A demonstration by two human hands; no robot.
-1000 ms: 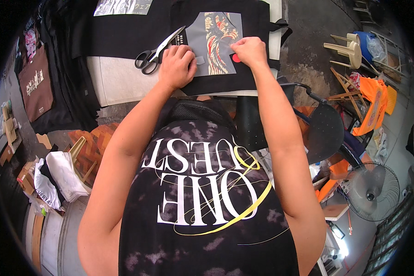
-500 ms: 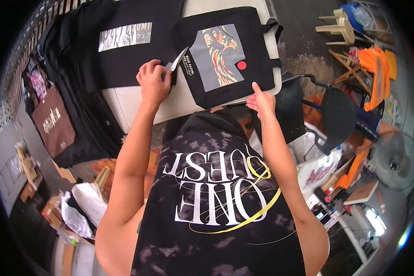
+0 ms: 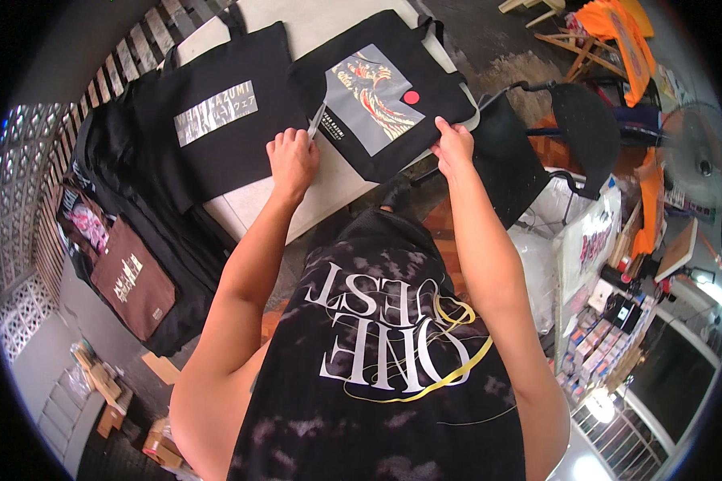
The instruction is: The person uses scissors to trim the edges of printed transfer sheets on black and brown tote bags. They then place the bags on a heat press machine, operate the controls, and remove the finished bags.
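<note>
Scissors (image 3: pixel 318 119) now in left hand (image 3: pixel 294 165)

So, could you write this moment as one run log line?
left hand: on scissors; right hand: at edge of wave-print black bag; to its left: second black bag; under both: white table
</note>
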